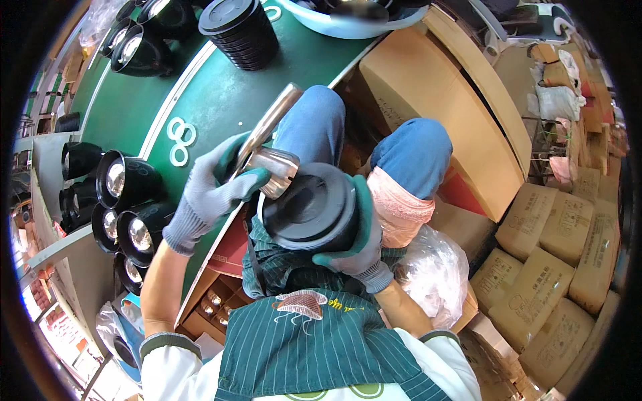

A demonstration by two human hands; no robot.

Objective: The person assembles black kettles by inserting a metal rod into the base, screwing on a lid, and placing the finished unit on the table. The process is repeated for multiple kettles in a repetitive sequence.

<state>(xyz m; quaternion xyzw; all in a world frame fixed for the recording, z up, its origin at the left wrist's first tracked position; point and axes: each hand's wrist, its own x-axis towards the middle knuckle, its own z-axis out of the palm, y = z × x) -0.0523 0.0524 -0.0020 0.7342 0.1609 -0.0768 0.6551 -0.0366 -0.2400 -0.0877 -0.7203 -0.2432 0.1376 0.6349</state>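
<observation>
In a grey glove with green fingers, my left hand (210, 190) is closed round a shiny metal tool (273, 119) shaped like a mallet, with a long round handle and a short cylindrical head. The head end is close to the rim of a black round container (309, 207); I cannot tell whether they touch. My right hand (364, 240), gloved the same way, grips that container from its right and lower side. A flat black lid with a raised rim covers the container's top. It is held over my lap, in front of my knees.
A green table (227, 100) at the left carries white rings (180, 137), a stack of black lids (244, 37) and several black cups with shiny insides (130, 177). A pale blue basin (341, 27) stands at its far end. Cardboard boxes (535, 281) and a clear plastic bag (438, 271) lie right.
</observation>
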